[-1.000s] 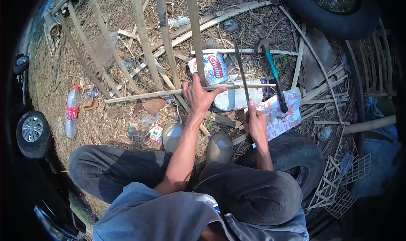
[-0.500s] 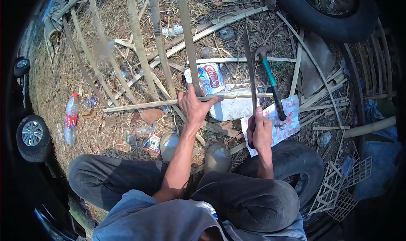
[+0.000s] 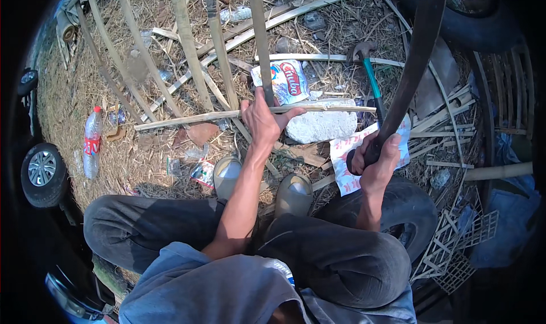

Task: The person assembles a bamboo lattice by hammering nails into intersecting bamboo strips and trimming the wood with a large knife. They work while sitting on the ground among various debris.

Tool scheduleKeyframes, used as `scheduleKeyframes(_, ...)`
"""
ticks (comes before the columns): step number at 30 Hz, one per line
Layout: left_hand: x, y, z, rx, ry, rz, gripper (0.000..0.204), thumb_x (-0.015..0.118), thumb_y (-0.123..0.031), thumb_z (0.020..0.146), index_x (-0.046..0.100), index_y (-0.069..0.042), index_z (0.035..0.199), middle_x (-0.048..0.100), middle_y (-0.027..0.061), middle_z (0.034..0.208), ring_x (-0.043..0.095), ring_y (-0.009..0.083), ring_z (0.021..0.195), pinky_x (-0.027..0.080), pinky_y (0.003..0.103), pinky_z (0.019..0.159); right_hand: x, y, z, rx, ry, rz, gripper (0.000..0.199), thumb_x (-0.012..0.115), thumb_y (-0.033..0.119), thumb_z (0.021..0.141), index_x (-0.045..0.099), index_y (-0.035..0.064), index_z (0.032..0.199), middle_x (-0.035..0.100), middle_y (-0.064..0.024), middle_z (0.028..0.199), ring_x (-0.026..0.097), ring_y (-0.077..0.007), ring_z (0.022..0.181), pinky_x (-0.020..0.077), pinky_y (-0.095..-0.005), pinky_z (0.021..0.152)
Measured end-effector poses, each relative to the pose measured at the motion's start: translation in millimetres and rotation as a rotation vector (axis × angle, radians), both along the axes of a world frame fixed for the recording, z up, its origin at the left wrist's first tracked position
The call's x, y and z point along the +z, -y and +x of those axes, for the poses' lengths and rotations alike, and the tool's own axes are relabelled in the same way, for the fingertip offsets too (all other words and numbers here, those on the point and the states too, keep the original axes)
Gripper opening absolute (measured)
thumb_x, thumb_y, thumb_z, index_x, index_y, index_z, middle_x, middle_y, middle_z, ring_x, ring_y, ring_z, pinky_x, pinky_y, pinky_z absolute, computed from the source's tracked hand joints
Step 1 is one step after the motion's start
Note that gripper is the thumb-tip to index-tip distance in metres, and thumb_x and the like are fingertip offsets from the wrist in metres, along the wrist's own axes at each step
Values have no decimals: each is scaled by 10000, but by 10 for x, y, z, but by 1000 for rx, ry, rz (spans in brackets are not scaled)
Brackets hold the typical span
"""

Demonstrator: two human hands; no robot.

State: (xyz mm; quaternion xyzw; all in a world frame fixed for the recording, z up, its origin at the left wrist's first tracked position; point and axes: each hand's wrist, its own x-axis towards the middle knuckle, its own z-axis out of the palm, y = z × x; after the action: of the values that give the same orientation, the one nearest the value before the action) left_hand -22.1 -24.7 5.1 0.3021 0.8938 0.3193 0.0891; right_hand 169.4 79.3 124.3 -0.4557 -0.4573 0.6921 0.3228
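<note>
My left hand (image 3: 263, 121) is closed around a thin bamboo strip (image 3: 193, 118) lying crosswise, where it meets an upright bamboo slat (image 3: 259, 45). Its thumb lies along the strip toward the right. My right hand (image 3: 376, 163) grips the dark handle of a machete (image 3: 410, 68), whose long blade is raised and tilted to the upper right. Beneath the strip's right end sits a white block (image 3: 321, 126). Beyond the block rests a printed packet (image 3: 286, 83). A hammer (image 3: 371, 80) with a green and black handle lies just left of the blade.
Several bamboo slats (image 3: 185, 39) stretch away at upper left. A tyre (image 3: 409, 210) lies by my right knee, another (image 3: 455, 31) at the upper right. A patterned sheet (image 3: 347, 179) lies under my right hand. A plastic bottle (image 3: 91, 147) stands left on straw-covered ground.
My right hand has lifted the machete and moved slightly right and up, its blade swinging from nearly straight ahead toward the upper right. My left hand keeps hold of the bamboo strip.
</note>
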Motion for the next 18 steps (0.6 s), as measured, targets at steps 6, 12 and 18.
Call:
scheduleKeyframes(6, 32, -155, 132, -25, -8, -7, 890, 911, -661, 523, 548, -44, 1051, 678, 31, 768, 617, 252, 722, 368, 425, 834, -703, 155, 213, 188, 483, -604, 659, 463, 649, 1016, 493, 87, 674, 406, 15, 512, 394, -107, 391, 293, -293, 371)
scheduleKeyframes(12, -59, -9, 19, 6, 17, -7, 864, 949, -607, 508, 584, -75, 1083, 661, 39, 797, 549, 276, 799, 382, 437, 861, 231, -89, 33, 12, 123, 5, 726, 367, 746, 991, 434, 64, 751, 332, 20, 509, 338, -89, 379, 275, -252, 360)
scheduleKeyframes(18, -15, -243, 146, -36, 6, 35, 887, 910, -665, 524, 541, -45, 1039, 695, 62, 757, 632, 295, 710, 365, 418, 868, -730, 213, 247, 139, 570, -456, 675, 407, 716, 998, 417, 119, 682, 316, 33, 497, 342, -93, 382, 270, -269, 372)
